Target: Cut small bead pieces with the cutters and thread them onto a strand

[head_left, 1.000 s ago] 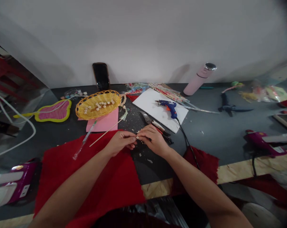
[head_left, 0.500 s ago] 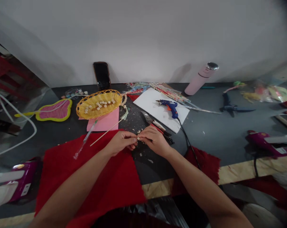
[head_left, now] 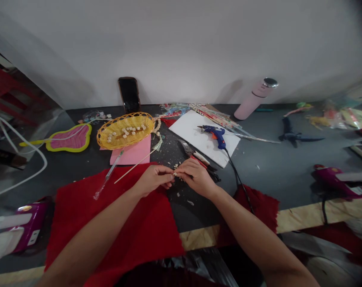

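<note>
My left hand and my right hand meet fingertip to fingertip over the dark table. Between them they pinch a small cream-coloured piece, too small to name exactly. Similar pale bits lie scattered just behind the fingertips. Under my left wrist spreads a red cloth. Right beside my right hand lie pliers with open jaws and red-and-white handles. A blue glue gun rests on a white board farther back.
A yellow woven basket holding small cream pieces sits back left on pink paper. A thin stick and a clear plastic tube lie before it. A phone and a pink bottle stand along the wall. The glue gun's cord runs rightward.
The whole view has shifted very slightly. Both hands keep the same pinch on the small piece, with no other visible change.
</note>
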Demonstrator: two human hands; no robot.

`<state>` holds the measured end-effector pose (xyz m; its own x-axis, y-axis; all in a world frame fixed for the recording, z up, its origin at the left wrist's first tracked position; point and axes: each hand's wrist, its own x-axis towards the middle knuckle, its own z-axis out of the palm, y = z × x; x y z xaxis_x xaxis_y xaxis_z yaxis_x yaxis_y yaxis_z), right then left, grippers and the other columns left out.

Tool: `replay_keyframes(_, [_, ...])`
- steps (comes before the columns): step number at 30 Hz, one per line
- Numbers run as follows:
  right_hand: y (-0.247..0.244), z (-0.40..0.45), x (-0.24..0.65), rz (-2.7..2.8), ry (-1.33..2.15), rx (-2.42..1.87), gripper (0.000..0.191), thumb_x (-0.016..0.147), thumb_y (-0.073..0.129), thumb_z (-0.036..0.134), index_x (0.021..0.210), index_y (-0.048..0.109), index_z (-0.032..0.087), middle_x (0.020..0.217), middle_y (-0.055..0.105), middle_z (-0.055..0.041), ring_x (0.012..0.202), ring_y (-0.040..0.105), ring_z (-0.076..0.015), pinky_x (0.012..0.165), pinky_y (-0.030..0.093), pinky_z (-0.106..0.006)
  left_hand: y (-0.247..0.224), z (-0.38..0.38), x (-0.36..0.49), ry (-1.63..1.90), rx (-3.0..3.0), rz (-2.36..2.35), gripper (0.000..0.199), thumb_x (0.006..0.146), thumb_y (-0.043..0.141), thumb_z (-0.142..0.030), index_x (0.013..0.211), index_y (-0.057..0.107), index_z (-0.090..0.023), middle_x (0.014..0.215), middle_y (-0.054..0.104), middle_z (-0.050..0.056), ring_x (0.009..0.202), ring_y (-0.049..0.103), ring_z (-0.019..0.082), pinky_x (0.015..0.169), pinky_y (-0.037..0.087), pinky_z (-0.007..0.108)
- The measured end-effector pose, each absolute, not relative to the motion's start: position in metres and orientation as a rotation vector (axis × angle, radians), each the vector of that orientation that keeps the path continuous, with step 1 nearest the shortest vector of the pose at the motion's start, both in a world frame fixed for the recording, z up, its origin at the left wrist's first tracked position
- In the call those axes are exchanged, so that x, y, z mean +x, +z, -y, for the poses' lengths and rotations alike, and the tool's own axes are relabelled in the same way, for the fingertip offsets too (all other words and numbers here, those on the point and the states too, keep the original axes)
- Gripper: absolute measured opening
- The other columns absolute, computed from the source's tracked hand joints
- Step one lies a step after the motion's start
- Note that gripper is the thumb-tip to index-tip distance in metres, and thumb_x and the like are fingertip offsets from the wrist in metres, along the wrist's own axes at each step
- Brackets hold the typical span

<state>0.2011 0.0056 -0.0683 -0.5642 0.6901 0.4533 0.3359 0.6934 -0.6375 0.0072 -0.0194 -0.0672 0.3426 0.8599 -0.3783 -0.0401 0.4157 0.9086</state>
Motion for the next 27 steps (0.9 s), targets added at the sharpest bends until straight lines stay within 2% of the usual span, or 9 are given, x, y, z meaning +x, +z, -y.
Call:
replay_keyframes(16, [-0.0662,-0.004,0.2008,2.202,0.632,-0.744,0.012,0.088,0.055,0.019,0.093,0.066,0.021,0.085,0.068,-0.0043,0.084,0.057,-0.0183,0.079,0.046,-0.036,-0.0655,0.0197,0.0069,0.696,1.006,-1.026,0.026,0.069,0.071,-0.035,0.079,0.066,-0.012,0.068,0.064,0.002,0.054,0.056,0.007,0.053,0.048,0.02])
replay_keyframes(21, [-0.0647,-0.002,0.2012,2.11,0.772,-0.779,0.013,0.086,0.058,0.021,0.097,0.064,0.021,0.088,0.067,-0.0053,0.085,0.058,-0.0174,0.078,0.047,-0.033,-0.0657,0.0203,0.0065,0.751,0.987,-1.015,0.026,0.07,0.07,-0.036,0.08,0.064,-0.012,0.068,0.064,0.001,0.05,0.054,0.006,0.051,0.047,0.019])
replay_keyframes(27, [-0.0621,0.0027,0.199,2.018,1.024,-0.927,0.008,0.086,0.055,0.023,0.087,0.062,0.019,0.08,0.063,-0.0022,0.073,0.058,-0.0133,0.067,0.045,-0.025,-0.0686,0.0203,0.0058,0.794,0.958,-1.012,0.025,0.071,0.071,-0.034,0.083,0.065,-0.012,0.069,0.066,0.001,0.05,0.055,0.006,0.052,0.046,0.019])
